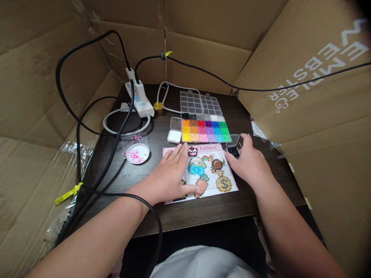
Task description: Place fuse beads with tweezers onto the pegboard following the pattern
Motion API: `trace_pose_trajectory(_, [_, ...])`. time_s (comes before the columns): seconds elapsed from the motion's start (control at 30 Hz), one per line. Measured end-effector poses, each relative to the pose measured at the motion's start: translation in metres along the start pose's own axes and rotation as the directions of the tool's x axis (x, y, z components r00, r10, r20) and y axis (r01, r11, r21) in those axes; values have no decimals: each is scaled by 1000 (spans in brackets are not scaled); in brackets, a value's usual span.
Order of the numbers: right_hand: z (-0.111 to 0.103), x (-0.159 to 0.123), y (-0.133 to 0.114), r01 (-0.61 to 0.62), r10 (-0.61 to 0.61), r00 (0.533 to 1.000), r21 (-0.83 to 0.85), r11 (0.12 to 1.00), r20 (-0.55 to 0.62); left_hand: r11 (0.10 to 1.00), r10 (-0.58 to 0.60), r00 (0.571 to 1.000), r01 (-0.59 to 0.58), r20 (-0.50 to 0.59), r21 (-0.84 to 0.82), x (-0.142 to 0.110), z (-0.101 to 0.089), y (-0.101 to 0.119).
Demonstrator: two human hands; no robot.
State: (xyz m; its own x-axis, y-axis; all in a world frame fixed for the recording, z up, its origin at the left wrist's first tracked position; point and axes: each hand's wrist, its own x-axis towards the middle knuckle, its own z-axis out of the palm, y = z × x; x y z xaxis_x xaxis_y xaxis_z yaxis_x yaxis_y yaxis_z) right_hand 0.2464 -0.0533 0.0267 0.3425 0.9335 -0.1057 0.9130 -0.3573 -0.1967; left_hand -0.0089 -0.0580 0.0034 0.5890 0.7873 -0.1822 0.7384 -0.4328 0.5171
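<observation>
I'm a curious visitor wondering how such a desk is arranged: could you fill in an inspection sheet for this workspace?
Surface: dark wood-grain table.
Things in use: printed paper pattern sheet; open clear-plastic tray of multicoloured beads; small clear boxes of white beads and black beads; round white dish of pink and white beads.
Clutter: round gold-coloured cup.
Hands: left hand spread on the sheet; right hand beside the black beads, grip unclear.
Cables: black cable over the left forearm; white cord from white plastic power strip.
Surroundings: brown cardboard walls; other people, nothing seen.

Pink-and-white beads on white dish (138,154), rainbow-coloured bead grid (205,129), dark wood-grain table (232,208)
</observation>
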Motion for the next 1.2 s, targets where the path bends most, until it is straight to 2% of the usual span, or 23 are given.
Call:
trace_pose_trajectory(0.13, [0, 3, 2, 0, 1, 998, 22, 1000, -63, 999, 25, 998, -27, -58, -39, -1, 0, -1])
trace_pose_trajectory(0.3, [-11, -7, -4, 51, -28, 983, 127, 991, -179, 990, 102, 954, -124, -283, -61, -2, 0, -3])
trace_pose_trajectory(0.4, [-17, -21, -24, 160, -124, 973, 182, 970, -196, 984, 96, 911, -147, -401, -98, -1, 0, -6])
trace_pose_trajectory(0.57, [-16, -42, -69, 338, -322, 940, 192, 921, -111, 923, 43, 858, -231, -512, -308, 3, 6, -13])
trace_pose_trajectory(0.7, [-9, -50, -92, 411, -414, 910, 204, 889, -30, 850, 38, 833, -318, -552, -421, 8, 14, -20])
trace_pose_trajectory(0.87, [-2, -53, -106, 424, -440, 896, 189, 886, 54, 803, 41, 823, -364, -567, -472, 12, 18, -26])
trace_pose_trajectory(1.07, [4, -51, -115, 432, -457, 885, 214, 876, 87, 764, -64, 834, -313, -548, -564, 13, 17, -31])
trace_pose_trajectory(1.2, [1, -49, -110, 432, -467, 880, 266, 862, 82, 773, -132, 829, -257, -543, -580, 12, 13, -30])
